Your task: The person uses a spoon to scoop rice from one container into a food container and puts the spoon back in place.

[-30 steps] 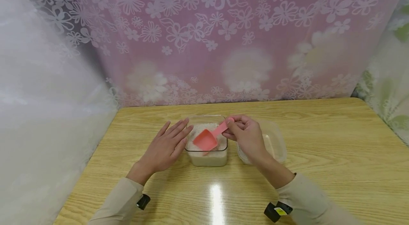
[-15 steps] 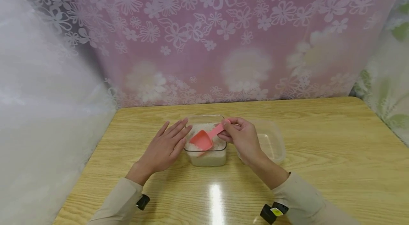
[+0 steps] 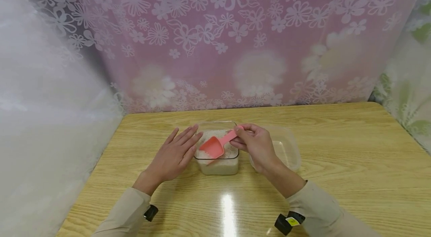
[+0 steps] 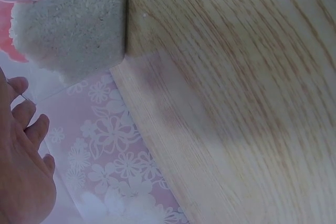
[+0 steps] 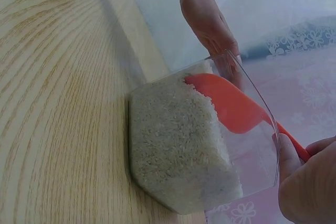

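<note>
- Pinching pink scoop point(image 3: 213, 147) by handle point(image 3: 229, 137), seemingly best hold, with right hand point(image 3: 259, 148); likely light, stiff.
- Touching rice container point(image 3: 220, 168) with straight-fingered left hand point(image 3: 173, 156); probably heavy.

Rice container point(image 3: 219, 167), tub point(image 3: 290, 150) on table point(image 3: 357, 154)

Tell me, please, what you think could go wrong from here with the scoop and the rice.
Rice might spill if the pink scoop, whose front edge is dug into it, is lifted too full or tilted. The glass-like container could shift, since the left hand lies at its side without gripping it. The right hand could also bump the plastic tub close by.
</note>
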Demonstrator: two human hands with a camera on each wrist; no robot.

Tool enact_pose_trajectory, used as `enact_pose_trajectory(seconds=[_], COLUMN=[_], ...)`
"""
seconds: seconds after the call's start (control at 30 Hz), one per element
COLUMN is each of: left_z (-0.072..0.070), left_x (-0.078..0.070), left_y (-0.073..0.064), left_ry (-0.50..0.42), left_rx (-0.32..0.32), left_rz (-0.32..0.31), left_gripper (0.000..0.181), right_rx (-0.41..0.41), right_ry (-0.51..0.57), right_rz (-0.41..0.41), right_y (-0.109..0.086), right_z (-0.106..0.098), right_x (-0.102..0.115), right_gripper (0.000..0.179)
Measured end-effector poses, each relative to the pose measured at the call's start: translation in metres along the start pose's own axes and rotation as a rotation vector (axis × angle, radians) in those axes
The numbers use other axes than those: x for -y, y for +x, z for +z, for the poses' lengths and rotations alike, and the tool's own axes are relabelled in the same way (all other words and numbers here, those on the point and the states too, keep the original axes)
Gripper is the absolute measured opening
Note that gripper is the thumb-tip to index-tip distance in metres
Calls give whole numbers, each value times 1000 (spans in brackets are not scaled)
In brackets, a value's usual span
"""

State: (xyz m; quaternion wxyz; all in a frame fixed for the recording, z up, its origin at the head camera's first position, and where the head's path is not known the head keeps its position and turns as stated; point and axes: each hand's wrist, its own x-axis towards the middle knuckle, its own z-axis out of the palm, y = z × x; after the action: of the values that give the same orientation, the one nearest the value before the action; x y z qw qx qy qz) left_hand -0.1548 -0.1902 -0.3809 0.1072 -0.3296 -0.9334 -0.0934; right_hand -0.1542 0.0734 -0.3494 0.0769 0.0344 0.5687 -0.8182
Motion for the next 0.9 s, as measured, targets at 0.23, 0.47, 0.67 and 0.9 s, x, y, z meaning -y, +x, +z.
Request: enact_pose_trajectory(seconds=[0.23,0.47,0.67,0.9], left_z=[1,1,1,2], left_x=[0,0,0,1], left_y=[0,1,1,0], left_ry=[-1,6,2,5], left_rx=[1,-5,-9,-7], left_rz=[1,3,2,-10], left_gripper=[48,48,47,47], right_rx=[16,10,19,40], right_ry=[0,113,169,194], right_rz=[37,123,145,117], right_y=[3,7,9,12], right_z=[-9,-20,-26,-33], right_x=[2,5,9,17], right_gripper=[29,32,24,27])
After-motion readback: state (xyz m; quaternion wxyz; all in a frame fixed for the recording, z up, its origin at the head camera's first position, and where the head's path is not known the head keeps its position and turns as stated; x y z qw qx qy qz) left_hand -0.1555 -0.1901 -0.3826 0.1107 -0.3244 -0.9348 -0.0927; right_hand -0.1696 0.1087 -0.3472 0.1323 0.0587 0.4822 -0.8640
